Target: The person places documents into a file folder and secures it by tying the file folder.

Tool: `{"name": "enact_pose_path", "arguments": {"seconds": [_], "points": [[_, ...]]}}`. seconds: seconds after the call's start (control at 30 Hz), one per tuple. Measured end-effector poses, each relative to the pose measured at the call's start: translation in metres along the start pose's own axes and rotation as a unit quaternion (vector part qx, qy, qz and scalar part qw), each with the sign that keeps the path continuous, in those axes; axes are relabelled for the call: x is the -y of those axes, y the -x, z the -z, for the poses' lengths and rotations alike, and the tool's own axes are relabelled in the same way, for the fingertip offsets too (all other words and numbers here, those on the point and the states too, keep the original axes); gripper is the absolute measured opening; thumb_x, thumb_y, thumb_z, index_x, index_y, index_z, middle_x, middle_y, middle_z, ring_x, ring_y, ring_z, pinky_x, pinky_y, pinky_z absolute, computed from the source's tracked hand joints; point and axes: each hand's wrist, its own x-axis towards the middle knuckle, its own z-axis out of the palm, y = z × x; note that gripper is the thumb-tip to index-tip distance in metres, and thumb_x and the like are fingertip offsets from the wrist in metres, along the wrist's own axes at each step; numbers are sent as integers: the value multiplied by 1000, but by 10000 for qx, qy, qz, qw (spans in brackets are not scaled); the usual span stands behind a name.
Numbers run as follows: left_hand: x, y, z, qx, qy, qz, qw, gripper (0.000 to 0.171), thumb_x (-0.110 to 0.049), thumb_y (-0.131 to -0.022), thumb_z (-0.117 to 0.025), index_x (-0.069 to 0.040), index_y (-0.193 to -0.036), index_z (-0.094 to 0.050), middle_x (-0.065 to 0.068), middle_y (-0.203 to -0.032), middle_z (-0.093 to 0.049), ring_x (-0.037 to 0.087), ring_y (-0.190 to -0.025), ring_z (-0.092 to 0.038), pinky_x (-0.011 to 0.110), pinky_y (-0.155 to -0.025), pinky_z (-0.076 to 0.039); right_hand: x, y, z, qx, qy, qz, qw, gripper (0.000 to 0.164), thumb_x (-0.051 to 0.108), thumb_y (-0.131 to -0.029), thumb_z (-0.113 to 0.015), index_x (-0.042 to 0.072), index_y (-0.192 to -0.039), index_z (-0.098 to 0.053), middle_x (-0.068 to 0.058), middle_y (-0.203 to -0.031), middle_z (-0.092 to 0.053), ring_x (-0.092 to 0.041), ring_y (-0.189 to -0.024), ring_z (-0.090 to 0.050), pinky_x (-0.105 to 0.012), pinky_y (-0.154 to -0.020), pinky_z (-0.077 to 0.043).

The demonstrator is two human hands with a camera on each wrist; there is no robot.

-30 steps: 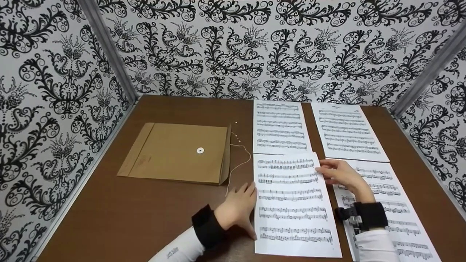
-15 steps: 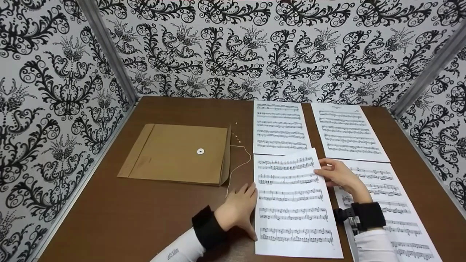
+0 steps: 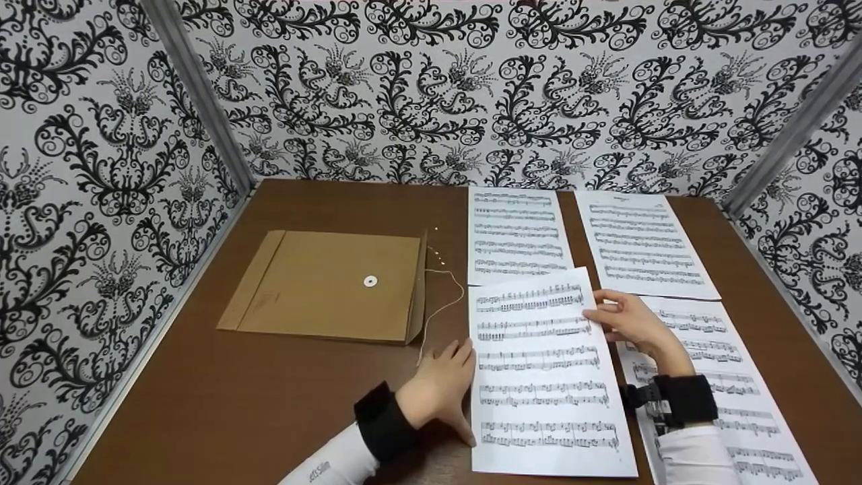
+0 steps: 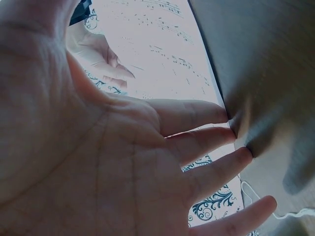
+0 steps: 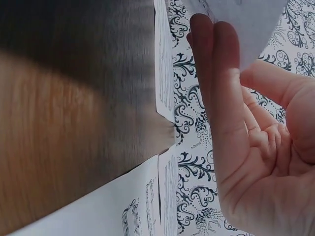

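Note:
A page of sheet music [image 3: 539,397] lies at the front in the head view, its upper right corner lifted and overlapping the page behind. My right hand [image 3: 633,327] pinches its right edge near that corner. In the right wrist view, the raised paper [image 5: 251,24] sits between the thumb and the fingers [image 5: 226,54]. Along the page's left edge rests my left hand [image 3: 441,387], fingers spread and thumb pointing toward me. The left wrist view shows its straight fingertips [image 4: 243,156] right at the paper's edge.
Other music pages lie at the back middle [image 3: 517,236], back right [image 3: 643,246] and front right [image 3: 731,391]. To the left is a brown string-tie envelope [image 3: 330,286] with a white button [image 3: 370,281] and loose string [image 3: 448,306]. Patterned walls [image 3: 417,94] enclose the brown table [image 3: 256,397].
The page's upper right corner has risen and shifted farther over the page behind, with my right hand pinching its edge. My left hand has stayed in place.

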Motion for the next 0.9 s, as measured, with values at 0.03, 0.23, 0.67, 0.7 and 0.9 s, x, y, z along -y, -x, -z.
{"name": "enact_pose_path", "arguments": {"seconds": [0.03,0.23,0.67,0.7,0.9], "points": [[0,0,0,1,-22,4,10000,137,-67,-54,-93,-8,-161,-30,10,-170,-29,31,-155,-36,57,-116,-42,0,0,0,-10,-10,3,10000,62,19,-101,-64,-10,-149,-37,20,-94,-77,-2,-76,-71,-20,-65,-60],[0,-1,-1,-21,-141,20,9999,137,-68,-54,-92,-6,-160,-31,10,-170,-30,30,-155,-36,56,-119,-39,2,2,1,13,-201,123,9997,61,17,-101,-64,-12,-147,-37,21,-93,-76,-1,-76,-71,-19,-65,-59],[-2,0,-2,-166,-589,337,9976,137,-75,-53,-88,-3,-157,-37,14,-166,-37,28,-152,-41,53,-121,-38,5,4,3,49,-893,197,9958,45,13,-100,-64,-4,-138,-47,15,-98,-78,-5,-86,-75,-25,-76,-63],[-2,0,-2,-159,-590,371,9974,135,-76,-53,-88,-3,-156,-38,14,-165,-38,28,-152,-42,53,-122,-37,5,5,3,29,-922,200,9955,41,13,-100,-64,-2,-136,-49,14,-97,-78,-5,-86,-76,-24,-76,-63],[-1,0,1,-93,-572,340,9977,129,-80,-59,-82,-4,-155,-41,14,-164,-40,28,-152,-42,52,-123,-37,6,6,6,-178,-1206,225,9923,37,10,-101,-63,1,-134,-51,12,-96,-78,-5,-86,-76,-23,-76,-63]]}}
